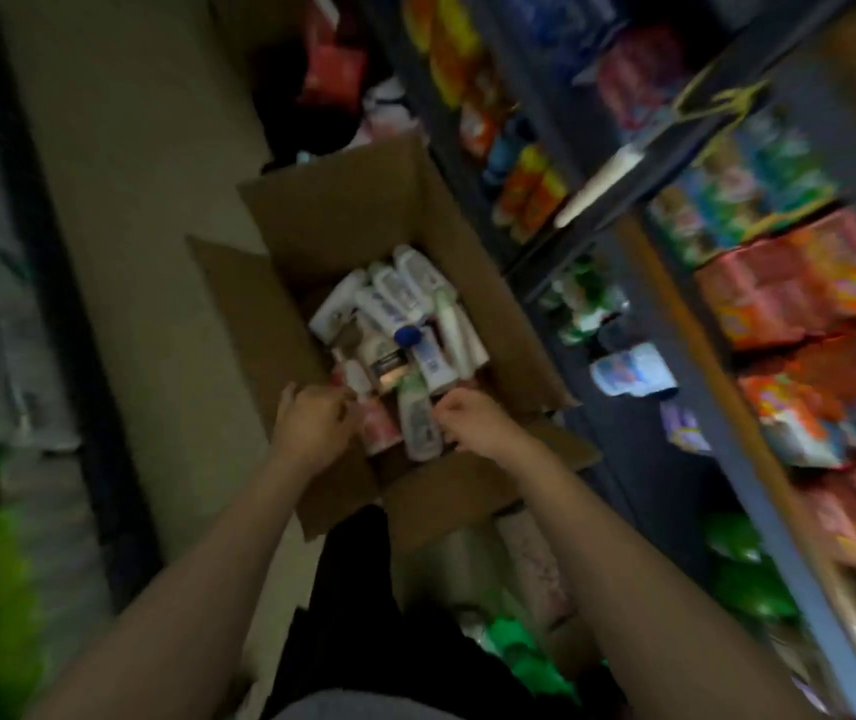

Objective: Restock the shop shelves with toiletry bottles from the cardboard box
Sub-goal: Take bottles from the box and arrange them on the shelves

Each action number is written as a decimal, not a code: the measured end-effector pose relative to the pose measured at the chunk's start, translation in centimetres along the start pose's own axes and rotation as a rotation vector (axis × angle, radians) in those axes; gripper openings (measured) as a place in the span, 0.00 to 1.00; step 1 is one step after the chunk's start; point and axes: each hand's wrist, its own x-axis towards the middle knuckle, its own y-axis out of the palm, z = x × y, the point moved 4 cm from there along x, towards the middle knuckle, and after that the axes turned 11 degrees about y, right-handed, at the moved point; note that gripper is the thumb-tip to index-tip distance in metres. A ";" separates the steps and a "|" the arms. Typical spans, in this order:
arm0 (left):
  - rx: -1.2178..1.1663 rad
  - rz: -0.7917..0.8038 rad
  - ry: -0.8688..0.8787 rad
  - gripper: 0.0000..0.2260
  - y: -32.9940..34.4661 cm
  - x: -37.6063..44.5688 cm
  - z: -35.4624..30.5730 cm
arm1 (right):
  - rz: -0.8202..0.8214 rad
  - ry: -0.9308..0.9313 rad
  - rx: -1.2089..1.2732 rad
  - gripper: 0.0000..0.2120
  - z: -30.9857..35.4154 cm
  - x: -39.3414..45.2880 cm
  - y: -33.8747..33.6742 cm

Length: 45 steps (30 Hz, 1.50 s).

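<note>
Box: cardboard box (342,226) open on the floor, beside the shelves (685,283); toiletry bottles (394,304) heaped loose inside.
Left hand: left hand (311,420) curled at the near-left wall; grip contents too blurred to tell.
Right hand: right hand (472,415) curled over a pale bottle (418,423); hold uncertain.
Risk: probably a fumble, since loose bottles slide and blur hides the grip.

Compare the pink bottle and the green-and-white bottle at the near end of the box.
The pink bottle lies by the left hand; the green-and-white bottle lies by the right hand. The pink one looks shorter; the green-and-white one reaches farther into the cardboard box. Both lie flat, side by side.
</note>
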 end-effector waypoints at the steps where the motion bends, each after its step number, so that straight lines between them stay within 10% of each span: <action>1: 0.071 0.042 0.044 0.15 0.8 -0.1 1.3 | -0.010 0.033 -0.036 0.13 0.0 1.9 1.3; 18: 0.106 0.033 0.218 0.28 5.3 1.0 7.1 | -0.150 0.439 -0.003 0.29 -4.7 17.1 10.1; 27: 0.056 0.051 0.175 0.21 4.7 1.0 6.9 | -0.094 0.161 0.006 0.24 -0.6 14.9 11.0; 35: -1.217 -0.036 -0.166 0.32 -0.3 1.0 0.1 | 0.030 -0.122 0.514 0.13 6.5 3.4 6.4; 45: -1.478 -0.096 -0.093 0.16 -11.3 -2.7 -15.9 | -0.193 -0.355 0.748 0.09 4.4 -17.0 -7.8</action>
